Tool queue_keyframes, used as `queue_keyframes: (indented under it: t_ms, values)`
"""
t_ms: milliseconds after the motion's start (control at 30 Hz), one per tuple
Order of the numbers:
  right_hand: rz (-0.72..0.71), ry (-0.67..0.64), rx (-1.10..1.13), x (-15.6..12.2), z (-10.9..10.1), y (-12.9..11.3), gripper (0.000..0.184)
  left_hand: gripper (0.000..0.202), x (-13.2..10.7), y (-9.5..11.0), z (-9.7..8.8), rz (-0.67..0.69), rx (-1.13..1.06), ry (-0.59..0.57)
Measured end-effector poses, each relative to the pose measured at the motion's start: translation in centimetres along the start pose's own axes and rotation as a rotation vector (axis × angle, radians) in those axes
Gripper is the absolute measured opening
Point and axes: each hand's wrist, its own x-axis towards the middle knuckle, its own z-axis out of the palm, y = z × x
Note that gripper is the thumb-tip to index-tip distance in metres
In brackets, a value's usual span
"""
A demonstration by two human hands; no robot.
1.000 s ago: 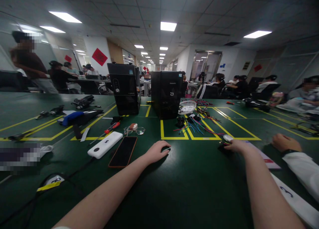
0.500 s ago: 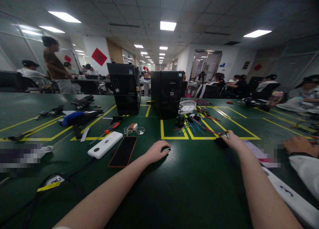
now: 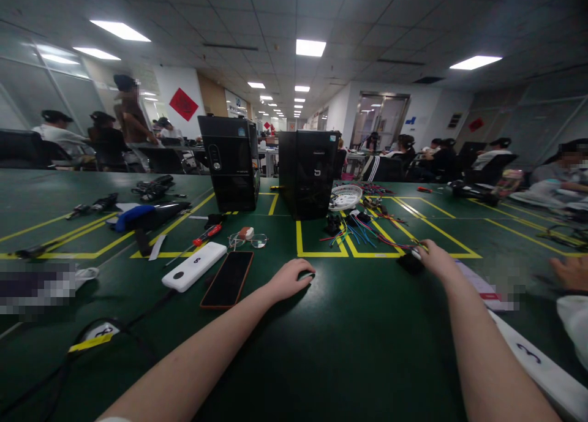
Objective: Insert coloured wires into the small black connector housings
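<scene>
My left hand point(image 3: 290, 277) rests on the green table point(image 3: 349, 348) with its fingers curled over a small dark thing I cannot make out. My right hand point(image 3: 435, 258) reaches forward to the end of a bundle of coloured wires point(image 3: 367, 235), fingers closed at a small black connector point(image 3: 410, 262) on the yellow tape line. What the fingers grip is too small to name.
Two black computer towers point(image 3: 232, 163) point(image 3: 307, 174) stand at mid-table, a white basket point(image 3: 345, 196) beside them. A phone point(image 3: 227, 279), white power bank point(image 3: 193, 266), glasses point(image 3: 248, 239) and red screwdriver point(image 3: 205, 233) lie left. Another person's hand point(image 3: 569, 272) is at right. A white numbered strip point(image 3: 528, 351) lies near my right arm.
My right hand moved forward and left to the wire ends, then shifted slightly. The other person's hand drew back to the right. A standing person at far left walked rightward. My left hand stayed still.
</scene>
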Motion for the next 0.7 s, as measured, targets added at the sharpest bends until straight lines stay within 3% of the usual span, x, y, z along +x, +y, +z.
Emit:
queue_keyframes:
  t_ms: [200,500,700]
  values:
    - [-0.082,0.031,0.048,0.0,-0.4,0.4,0.039,0.019,-0.1,0.2,-0.2,-0.005,-0.004,-0.008]
    - [-0.103,-0.146,0.062,-0.1,-0.1,0.2,0.035,0.020,-0.1,0.5,-0.4,-0.032,-0.005,-0.027]
    - [-0.141,-0.118,0.085,0.3,0.5,0.8,0.033,0.020,-0.1,0.5,-0.5,-0.032,-0.010,-0.032]
